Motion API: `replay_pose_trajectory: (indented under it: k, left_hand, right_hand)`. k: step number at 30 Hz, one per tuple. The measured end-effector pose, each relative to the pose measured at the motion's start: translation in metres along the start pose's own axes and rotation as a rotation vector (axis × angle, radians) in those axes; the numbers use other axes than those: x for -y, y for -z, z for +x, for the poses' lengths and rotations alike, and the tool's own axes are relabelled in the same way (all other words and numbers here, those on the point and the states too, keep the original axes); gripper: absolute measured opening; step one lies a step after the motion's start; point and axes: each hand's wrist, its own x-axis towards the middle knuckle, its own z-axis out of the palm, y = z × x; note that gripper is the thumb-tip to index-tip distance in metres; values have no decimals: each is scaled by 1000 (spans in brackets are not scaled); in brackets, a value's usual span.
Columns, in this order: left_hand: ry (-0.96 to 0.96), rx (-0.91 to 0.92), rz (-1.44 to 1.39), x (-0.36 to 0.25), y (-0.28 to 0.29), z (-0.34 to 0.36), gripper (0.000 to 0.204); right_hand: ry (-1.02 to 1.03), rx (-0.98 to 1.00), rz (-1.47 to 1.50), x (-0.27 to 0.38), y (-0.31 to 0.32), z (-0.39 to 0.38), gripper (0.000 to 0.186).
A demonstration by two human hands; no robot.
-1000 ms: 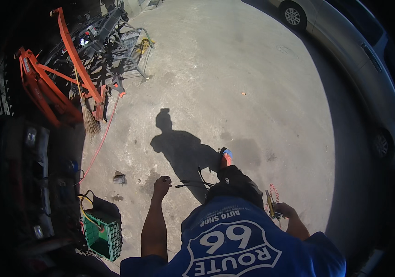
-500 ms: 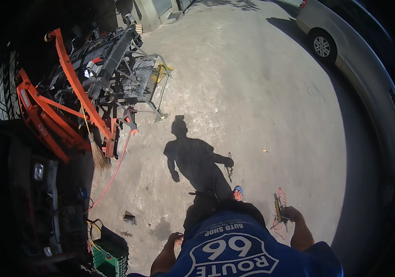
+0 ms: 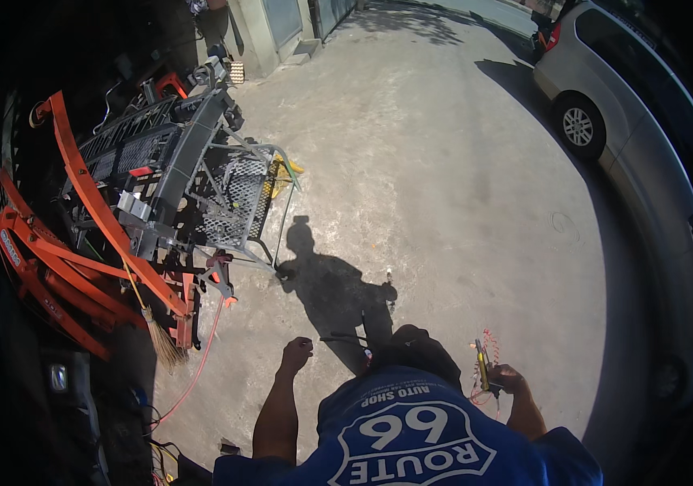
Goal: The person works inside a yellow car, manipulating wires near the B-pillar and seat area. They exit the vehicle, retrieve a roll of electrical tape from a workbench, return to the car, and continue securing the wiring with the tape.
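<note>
My right hand [image 3: 505,378] is closed around a slim yellow-and-dark tool [image 3: 482,364] whose exact kind I cannot make out. A thin red coiled cord [image 3: 490,344] hangs about it and loops below. Ahead of my body, my left hand [image 3: 299,351] hangs at the end of a reaching arm with its fingers curled in. Nothing shows in that hand, and it touches nothing. Both hands are in the air above the concrete floor [image 3: 460,243].
To the left stand orange metal arms [image 3: 104,194], a straw broom [image 3: 162,336] and a dark metal rack frame [image 3: 237,194]. A pink hose [image 3: 205,368] runs along the floor. At the right a silver car [image 3: 646,121] is parked. My shadow [image 3: 326,283] falls ahead.
My left arm has swung forward and up from beside my body. The rack and orange arms have shifted lower and left in view, and more of the car shows. The right hand keeps the tool.
</note>
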Motion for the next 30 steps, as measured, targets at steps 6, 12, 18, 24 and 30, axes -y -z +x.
replay_pose_trajectory:
  k: [6, 12, 18, 24, 30]
  left_hand:
    - [-24, -44, 51, -139, 35, 154, 30]
    - [425, 213, -22, -117, 73, 252, 17]
    - [797, 242, -287, -154, 86, 355, 12]
    - [644, 264, -235, -223, 128, 521, 15]
    - [-47, 292, 251, -339, 234, 663, 23]
  right_hand:
    - [-359, -78, -90, 50, -41, 105, 21]
    - [-119, -61, 35, 215, -15, 171, 28]
    - [-255, -64, -658, 449, 52, 312, 37]
    - [-152, -133, -443, 672, 82, 422, 28]
    - [-4, -85, -331, 792, 45, 508, 28]
